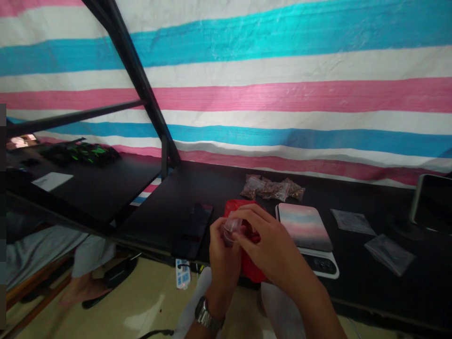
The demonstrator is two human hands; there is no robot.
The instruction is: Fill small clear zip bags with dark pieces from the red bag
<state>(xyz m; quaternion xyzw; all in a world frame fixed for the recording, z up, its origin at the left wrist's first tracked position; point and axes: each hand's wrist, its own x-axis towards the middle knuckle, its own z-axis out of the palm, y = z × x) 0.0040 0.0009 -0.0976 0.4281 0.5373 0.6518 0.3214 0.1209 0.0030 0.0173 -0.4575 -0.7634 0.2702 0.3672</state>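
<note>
Close together near the table's front edge, both my hands grip a small clear plastic bag (233,226). The fingers of my left hand (224,256) wrap round its lower part, with a metal watch on that wrist. My right hand (270,240) pinches the bag's top from the other side. What the clear bag contains, if anything, I cannot make out. A red plastic bag (250,268) lies under and behind my hands, partly hidden by them. Right beside my right hand stands a white digital scale (305,226), its platform reflecting the striped sheet.
Several clear bags of brown bits (271,188) lie behind the red bag. A dark phone (194,230) is at left. Flat clear zip bags (353,222) and a monitor-like screen (432,202) are at right. A black metal frame (141,89) rises at left, near a person's leg (93,254).
</note>
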